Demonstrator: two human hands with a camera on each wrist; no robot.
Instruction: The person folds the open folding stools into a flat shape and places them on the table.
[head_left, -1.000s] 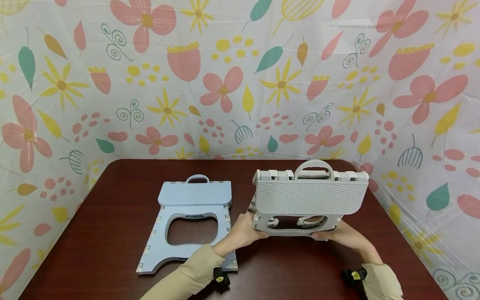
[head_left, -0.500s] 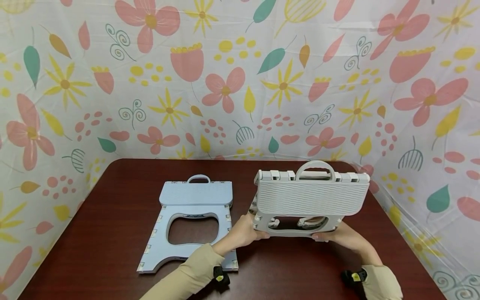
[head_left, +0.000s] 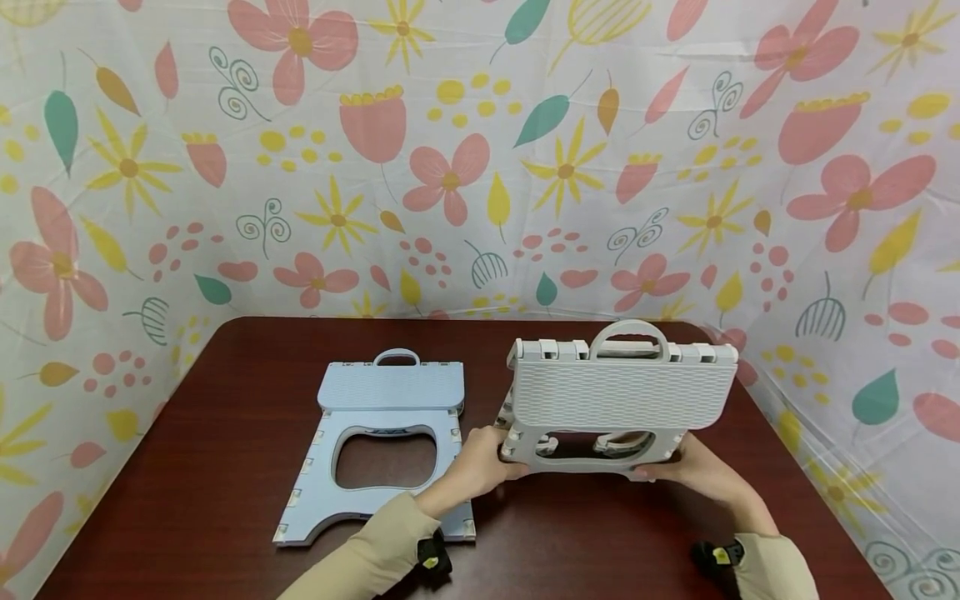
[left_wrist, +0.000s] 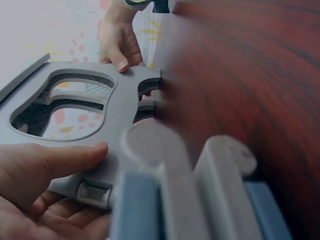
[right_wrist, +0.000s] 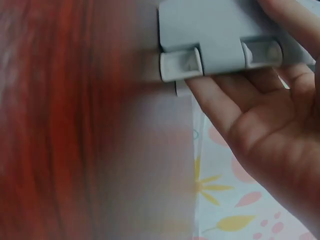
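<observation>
A pale grey folding stool (head_left: 622, 396) with a carry handle on top is partly folded at the right of the head view, its textured top hanging forward over the cut-out leg panel. My left hand (head_left: 480, 462) grips its lower left side. In the left wrist view that thumb (left_wrist: 85, 157) lies across the panel, the fingers behind. On the opposite side my right hand (head_left: 701, 471) holds the lower right edge; in the right wrist view its fingers (right_wrist: 225, 100) wrap behind the hinged side. A light blue folding stool (head_left: 390, 387) lies folded out flat at the left.
Both stools are on a dark red-brown wooden table (head_left: 225, 400). A flower-printed cloth (head_left: 480, 167) hangs behind and along the sides. The left forearm crosses the blue stool's lower right corner, and its legs stand close in the left wrist view.
The left hand has shifted slightly left and the right hand slightly right at the grey stool's lower edges. Both stools stay in place.
</observation>
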